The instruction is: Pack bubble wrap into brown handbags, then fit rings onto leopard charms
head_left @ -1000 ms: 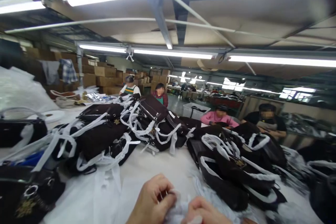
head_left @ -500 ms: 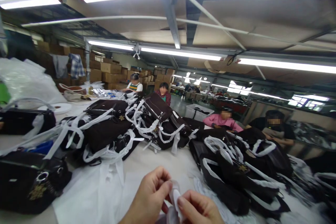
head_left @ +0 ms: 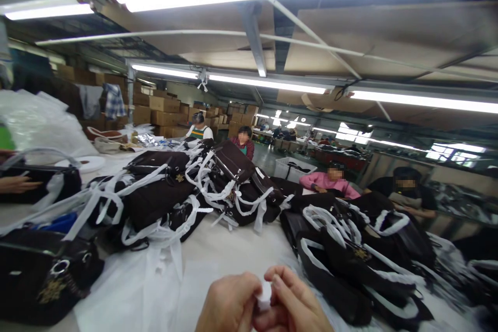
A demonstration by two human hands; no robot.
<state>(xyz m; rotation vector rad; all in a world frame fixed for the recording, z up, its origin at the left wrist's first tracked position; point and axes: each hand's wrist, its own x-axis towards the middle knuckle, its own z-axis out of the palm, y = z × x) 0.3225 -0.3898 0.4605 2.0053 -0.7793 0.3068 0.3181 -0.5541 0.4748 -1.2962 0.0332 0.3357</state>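
Observation:
At the bottom centre, my left hand (head_left: 229, 302) and my right hand (head_left: 299, 301) are close together. Between their fingertips is a small, folded piece of white wrapping strip (head_left: 264, 294), pinched from both sides. Its lower part is hidden behind my fingers. Below and to the left, a thin white sheet (head_left: 124, 290) lies on the pale table (head_left: 218, 238). To the right of my hands lies a dark handbag (head_left: 330, 280) with its handle wrapped in white.
Dark bags (head_left: 159, 197) with white-wrapped straps are heaped across the table. A bag with a gold snowflake charm (head_left: 52, 290) stands at left. A co-worker's hand (head_left: 19, 184) touches another bag there. A white roll (head_left: 83, 164) lies behind. Several people sit opposite.
The white strip, longer and hanging down between my hands before, now shows as a compact folded piece. My hands have turned inward around it. A co-worker's hand has come in at left.

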